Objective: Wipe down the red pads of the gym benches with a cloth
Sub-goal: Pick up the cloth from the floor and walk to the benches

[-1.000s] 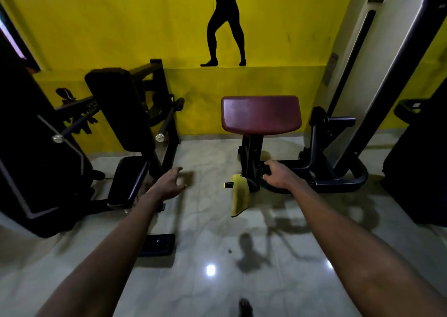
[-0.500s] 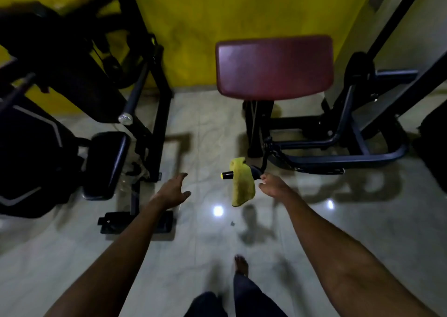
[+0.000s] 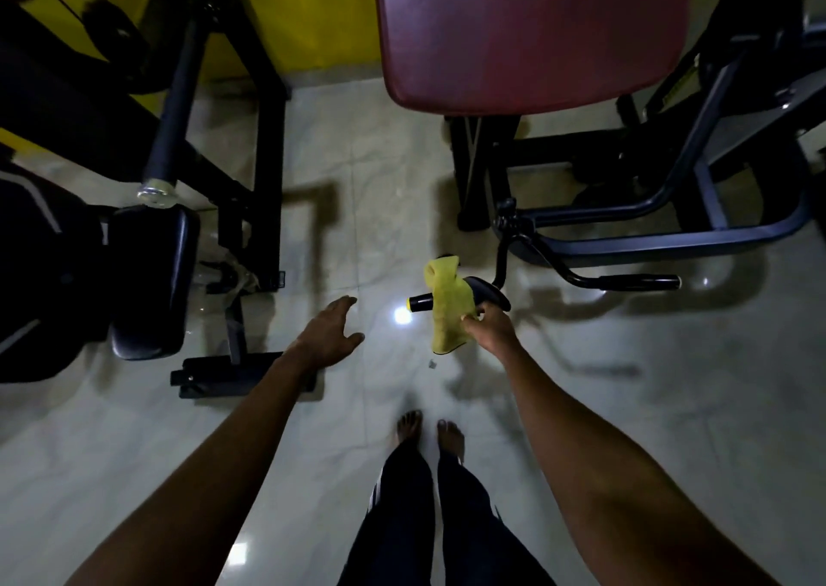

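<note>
Where the yellow cloth [image 3: 447, 306] hung, it was draped over a black handle [image 3: 480, 292] with a yellow-tipped end, low on the machine and just in front of me. My right hand [image 3: 489, 328] had closed its fingers on the cloth's right edge, pinching the fabric beside the handle, while the rest of the cloth drooped down toward the floor [image 3: 670, 406]. My left hand [image 3: 328, 337] held nothing; its fingers were spread and it hovered above the pale, glossy tiles, well apart from the cloth. Beyond the handle and higher up stood the red pad [image 3: 527, 31], broad and dull maroon, on a black post [image 3: 474, 165]; the cloth was not touching it. Curved black frame tubes [image 3: 648, 239] ran along the floor to the right of the post. Off to my left was another machine with a black padded seat [image 3: 152, 281], a black bar [image 3: 172, 107] ending in a silver cap, and a flat black foot plate [image 3: 214, 373]. Behind it all was a yellow wall [image 3: 313, 8]. Down below, my bare feet [image 3: 429, 431] stood close together on the tiles.
</note>
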